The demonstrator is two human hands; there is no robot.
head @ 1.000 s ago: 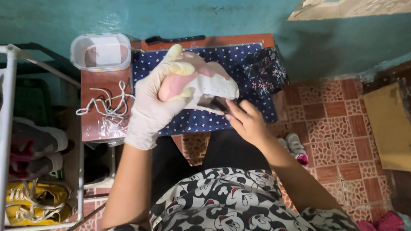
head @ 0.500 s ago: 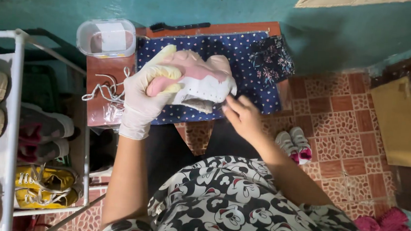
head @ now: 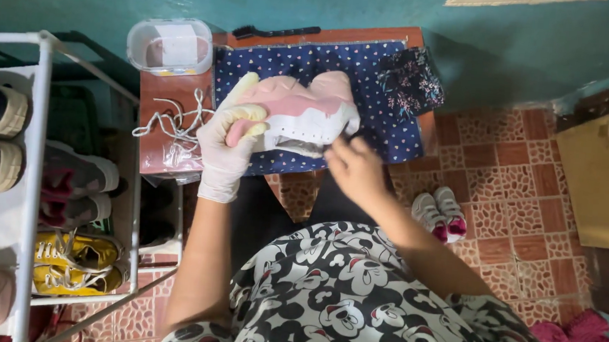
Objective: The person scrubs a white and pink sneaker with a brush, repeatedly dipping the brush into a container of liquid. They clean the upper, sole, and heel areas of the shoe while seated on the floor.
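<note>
Your tabletop (head: 174, 97) carries a dotted blue cloth (head: 394, 120); just above it you hold a pink and white sneaker (head: 307, 114). Your gloved left hand (head: 226, 151) clamps its heel end, while your bare right hand (head: 354, 171) pinches something small at its toe end, so cleaning looks underway. Next, keep that grip steady. Loose laces (head: 176, 123) lie just left of it.

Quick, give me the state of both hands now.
Left hand: gloved, closed on the pink and white shoe.
Right hand: bare, touching the shoe; grip cannot be told.
</note>
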